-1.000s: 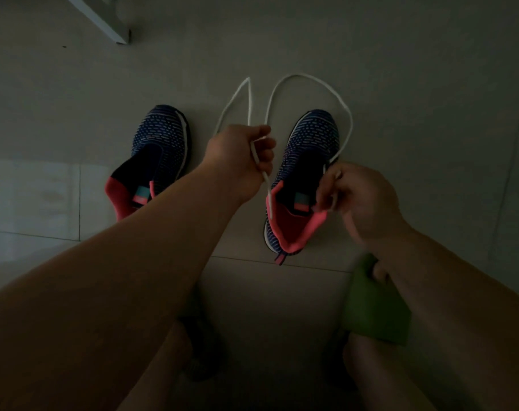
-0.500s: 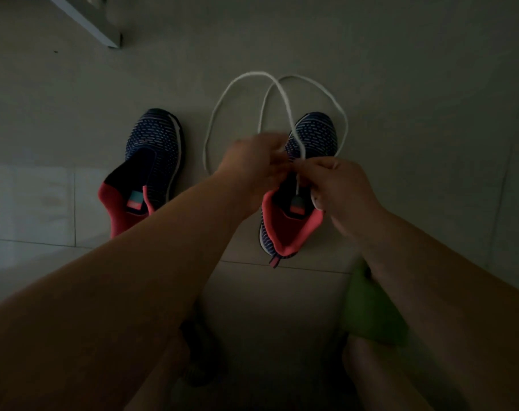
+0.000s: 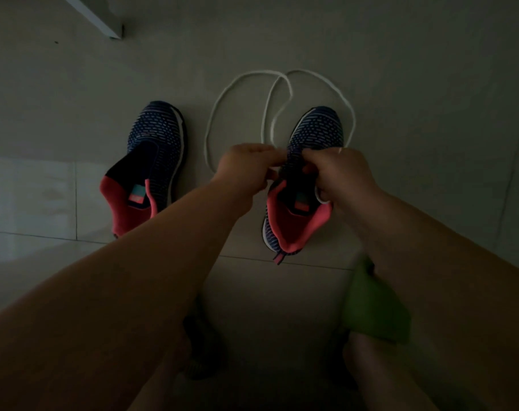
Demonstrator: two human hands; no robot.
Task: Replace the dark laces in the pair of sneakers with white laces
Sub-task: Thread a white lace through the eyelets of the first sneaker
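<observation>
Both hands, left [image 3: 246, 166] and right [image 3: 338, 173], pinch the lace [image 3: 237, 84] over the 3 o'clock sneaker [image 3: 314, 134]; thread the tip slowly.

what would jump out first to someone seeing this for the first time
The white lace stands out most, looping pale across the dim floor beyond the right sneaker. Next come both hands, the left hand and the right hand, meeting over that sneaker's throat and pinching the lace. The left sneaker sits apart to the left, untouched, its coral lining showing.
</observation>
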